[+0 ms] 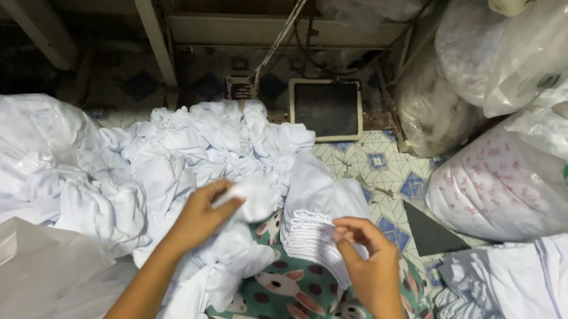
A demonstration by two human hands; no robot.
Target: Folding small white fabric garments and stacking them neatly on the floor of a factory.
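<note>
My left hand grips a crumpled white cloth piece lifted from the loose heap of white cloth in front of me. Fingers of my right hand pinch the edge of a neat stack of folded white pieces that rests on my lap. The lap is covered by green fabric with a rabbit pattern. Both forearms reach in from the bottom of the view.
A second stack of folded white cloth lies at lower right. Large plastic bags of fabric stand on the right, another bag on the left. A sewing machine pedal sits on the tiled floor under a table.
</note>
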